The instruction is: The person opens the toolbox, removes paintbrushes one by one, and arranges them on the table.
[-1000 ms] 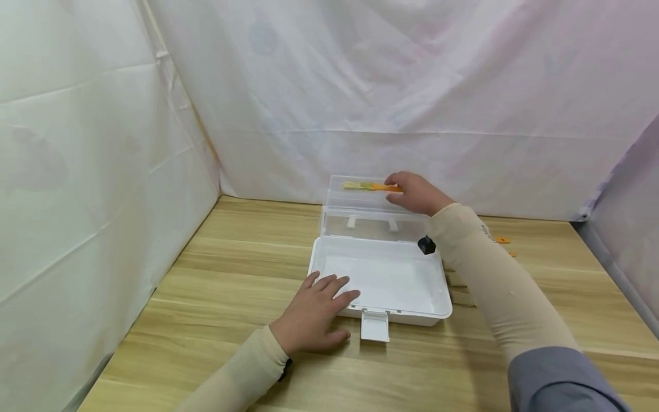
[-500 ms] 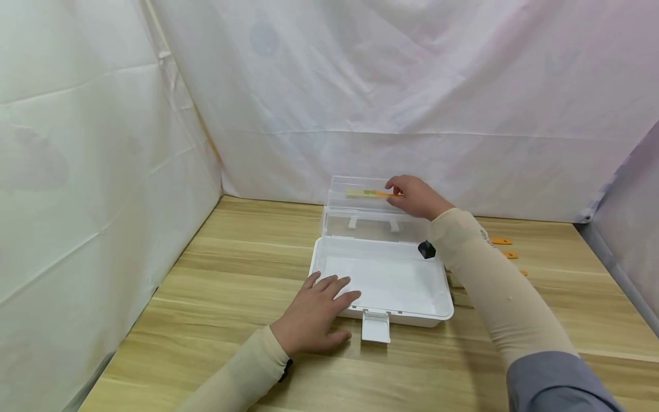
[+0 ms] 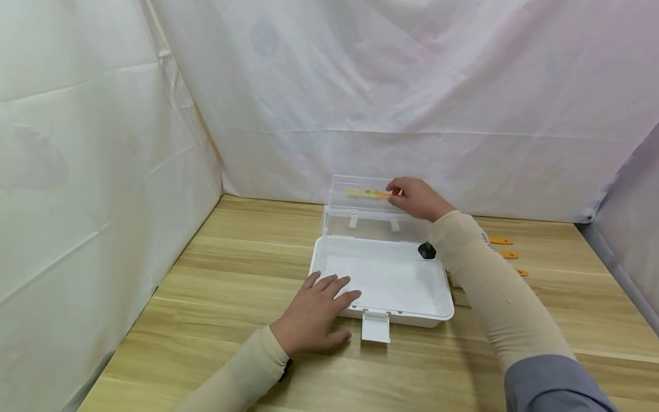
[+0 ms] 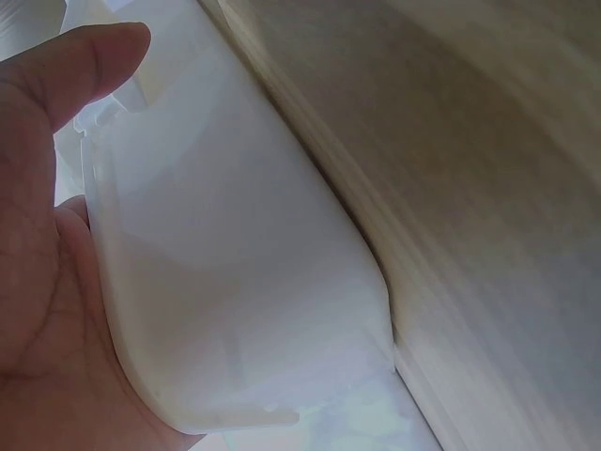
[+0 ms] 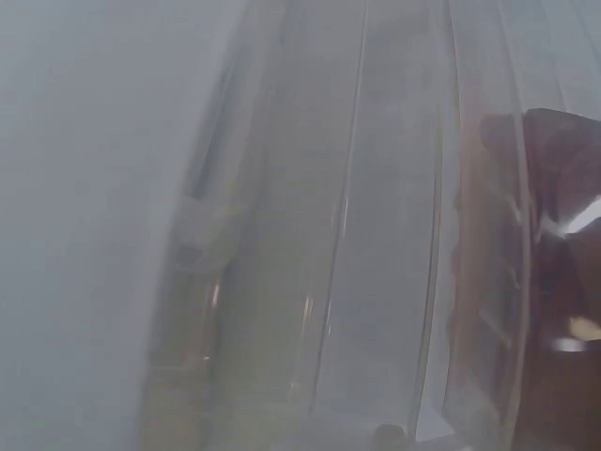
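In the head view, a white plastic box (image 3: 383, 280) stands with its clear lid (image 3: 376, 226) swung back and its front latch (image 3: 376, 327) hanging down. My left hand (image 3: 316, 320) rests on the box's front left corner, fingers spread over the rim; the left wrist view shows its palm against the white wall (image 4: 235, 254). At the lid's upper part, my right hand (image 3: 418, 198) pinches the orange handle of a paintbrush (image 3: 362, 193), bristles to the left. The brush looks hazy there; whether it lies inside or behind the lid I cannot tell. Blurred clear plastic (image 5: 385, 216) fills much of the right wrist view.
Several orange handles (image 3: 500, 241) lie to the right of the box, partly hidden by my right sleeve. Pale brownish pieces (image 3: 461, 297) show beside the box's right wall. White curtains (image 3: 309, 103) stand behind and at the left of the wooden table (image 3: 216, 286).
My right hand has lowered slightly with the paintbrush, which now looks duller against the lid. The sleeve has shifted, showing more of the orange handles. My left hand has stayed put.
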The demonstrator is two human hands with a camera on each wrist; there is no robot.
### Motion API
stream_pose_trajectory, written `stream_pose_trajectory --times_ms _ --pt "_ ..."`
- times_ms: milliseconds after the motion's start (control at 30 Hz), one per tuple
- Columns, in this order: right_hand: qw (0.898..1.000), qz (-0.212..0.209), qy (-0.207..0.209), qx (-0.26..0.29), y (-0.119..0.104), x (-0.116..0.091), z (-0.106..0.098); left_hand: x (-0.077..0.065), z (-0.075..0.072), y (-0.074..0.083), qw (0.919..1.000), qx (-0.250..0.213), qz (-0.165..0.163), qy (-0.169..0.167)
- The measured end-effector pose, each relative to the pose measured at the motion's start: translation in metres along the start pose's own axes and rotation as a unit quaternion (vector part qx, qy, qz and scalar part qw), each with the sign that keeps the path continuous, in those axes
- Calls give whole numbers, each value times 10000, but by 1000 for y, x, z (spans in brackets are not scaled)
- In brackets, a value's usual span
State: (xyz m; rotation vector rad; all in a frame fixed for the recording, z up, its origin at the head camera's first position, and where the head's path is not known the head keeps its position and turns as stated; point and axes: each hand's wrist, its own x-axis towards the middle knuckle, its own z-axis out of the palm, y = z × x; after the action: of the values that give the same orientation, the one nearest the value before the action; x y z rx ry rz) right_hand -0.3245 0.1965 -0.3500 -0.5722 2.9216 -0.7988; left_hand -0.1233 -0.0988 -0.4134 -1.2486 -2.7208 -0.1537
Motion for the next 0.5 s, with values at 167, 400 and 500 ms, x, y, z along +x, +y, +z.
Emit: stream_pose_trajectory --times_ms 167,400,500 --pt "10000 3 61 -48 -1 -1 0 0 0 0 10000 0 -26 -45" --pt "10000 -39 31 -68 -5 0 0 0 -1 -1 10000 -11 -52 -33" --pt "9999 -76 -19 -98 -4 1 1 0 0 -2 10000 -18 -37 -10"
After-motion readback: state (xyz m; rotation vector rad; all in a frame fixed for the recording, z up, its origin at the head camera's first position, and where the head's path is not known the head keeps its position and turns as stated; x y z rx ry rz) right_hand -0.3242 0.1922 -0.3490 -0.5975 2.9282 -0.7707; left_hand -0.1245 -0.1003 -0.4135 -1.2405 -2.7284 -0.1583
